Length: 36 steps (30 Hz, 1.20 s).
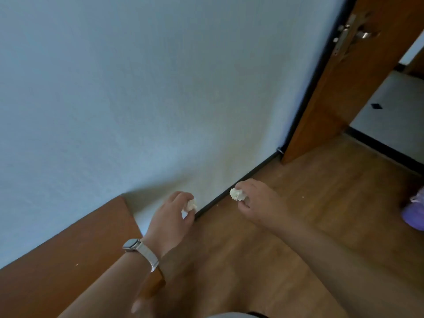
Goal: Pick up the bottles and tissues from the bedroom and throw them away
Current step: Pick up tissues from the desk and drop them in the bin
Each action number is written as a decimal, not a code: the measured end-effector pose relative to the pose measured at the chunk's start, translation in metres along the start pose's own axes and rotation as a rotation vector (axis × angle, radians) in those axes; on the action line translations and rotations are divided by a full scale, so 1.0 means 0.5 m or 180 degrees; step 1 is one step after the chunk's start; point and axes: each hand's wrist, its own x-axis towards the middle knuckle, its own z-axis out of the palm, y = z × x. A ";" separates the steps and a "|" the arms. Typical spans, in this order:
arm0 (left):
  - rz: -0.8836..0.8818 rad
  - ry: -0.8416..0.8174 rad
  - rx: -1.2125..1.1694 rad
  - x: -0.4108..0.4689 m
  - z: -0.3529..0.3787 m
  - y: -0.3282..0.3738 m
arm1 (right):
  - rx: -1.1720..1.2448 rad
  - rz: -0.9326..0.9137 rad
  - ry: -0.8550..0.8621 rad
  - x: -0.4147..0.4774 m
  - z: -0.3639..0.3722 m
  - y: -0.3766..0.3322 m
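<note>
My left hand, with a watch on its wrist, is closed around a crumpled white tissue that peeks out between the fingers. My right hand pinches a second crumpled white tissue at the fingertips. Both hands are held out in front of me above the wooden floor, close to the wall's dark skirting. No bottle is in view.
A brown wooden furniture top stands at the lower left against the pale wall. An open wooden door with a metal handle leads to a grey-floored room on the right. A purple object sits at the right edge.
</note>
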 end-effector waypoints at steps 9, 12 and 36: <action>0.0703 -0.0448 -0.0171 0.189 0.122 0.200 | 0.0084 0.0899 0.0319 -0.058 -0.141 0.221; 0.0961 -0.0612 -0.0126 0.273 0.160 0.243 | 0.0120 0.1200 0.0478 -0.057 -0.166 0.281; 0.2563 -0.1722 -0.1056 0.929 0.500 0.613 | -0.0236 0.3083 0.1196 0.141 -0.445 0.660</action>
